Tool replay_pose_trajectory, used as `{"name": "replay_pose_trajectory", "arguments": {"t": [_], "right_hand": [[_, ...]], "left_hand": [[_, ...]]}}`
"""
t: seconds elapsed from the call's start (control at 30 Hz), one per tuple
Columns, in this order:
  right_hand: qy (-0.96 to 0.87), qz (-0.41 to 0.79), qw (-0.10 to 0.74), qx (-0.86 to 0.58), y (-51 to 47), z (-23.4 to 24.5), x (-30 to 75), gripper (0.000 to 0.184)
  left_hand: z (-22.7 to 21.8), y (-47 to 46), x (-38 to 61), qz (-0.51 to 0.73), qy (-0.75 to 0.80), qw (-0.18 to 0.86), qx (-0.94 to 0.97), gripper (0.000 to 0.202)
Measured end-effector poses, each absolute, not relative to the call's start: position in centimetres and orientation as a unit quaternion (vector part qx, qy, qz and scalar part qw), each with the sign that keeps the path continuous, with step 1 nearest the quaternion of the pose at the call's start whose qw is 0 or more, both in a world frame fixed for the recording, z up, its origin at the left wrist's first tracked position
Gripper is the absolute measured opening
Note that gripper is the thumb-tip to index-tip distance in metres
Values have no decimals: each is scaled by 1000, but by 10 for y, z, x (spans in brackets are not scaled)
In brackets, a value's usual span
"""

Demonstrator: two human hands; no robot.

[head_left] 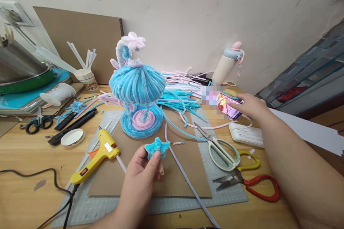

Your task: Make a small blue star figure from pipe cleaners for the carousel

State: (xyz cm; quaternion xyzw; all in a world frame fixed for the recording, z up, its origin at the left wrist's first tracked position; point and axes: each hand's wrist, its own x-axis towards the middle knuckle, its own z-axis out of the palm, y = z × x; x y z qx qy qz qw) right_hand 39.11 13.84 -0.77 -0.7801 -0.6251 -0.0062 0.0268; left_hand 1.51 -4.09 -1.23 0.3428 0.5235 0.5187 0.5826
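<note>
My left hand (141, 175) pinches a small blue fuzzy star (157, 148) made of pipe cleaner, held up over a brown cardboard sheet (177, 171). Behind it stands a blue and pink pipe-cleaner model (137, 86) with a domed top, a round coiled base and a pink flower on top. My right hand (248, 105) reaches to the right, fingers stretched flat onto the screen of a phone (227, 107). A heap of blue and pink pipe cleaners (180, 98) lies between the model and the phone.
A yellow glue gun (98, 155) with a black cord lies on the grey cutting mat (231, 193). White-handled scissors (221, 150) and red-handled shears (247, 182) lie right. Black scissors (37, 123), a black knife (72, 125), a paper cup (87, 78) and a bottle (228, 64) stand farther back.
</note>
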Motion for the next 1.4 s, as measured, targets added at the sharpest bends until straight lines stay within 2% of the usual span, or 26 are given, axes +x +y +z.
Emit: {"name": "replay_pose_trajectory", "arguments": {"t": [1.07, 1.27, 1.4], "right_hand": [[-644, -30, 39, -763, 128, 5, 381, 50], [-656, -106, 101, -741, 105, 32, 348, 44], [-732, -91, 205, -643, 69, 58, 309, 37]], "left_hand": [[-17, -42, 12, 488, 514, 608, 357, 24], [-14, -41, 10, 508, 492, 589, 390, 16], [-17, -44, 8, 516, 489, 589, 384, 16]]}}
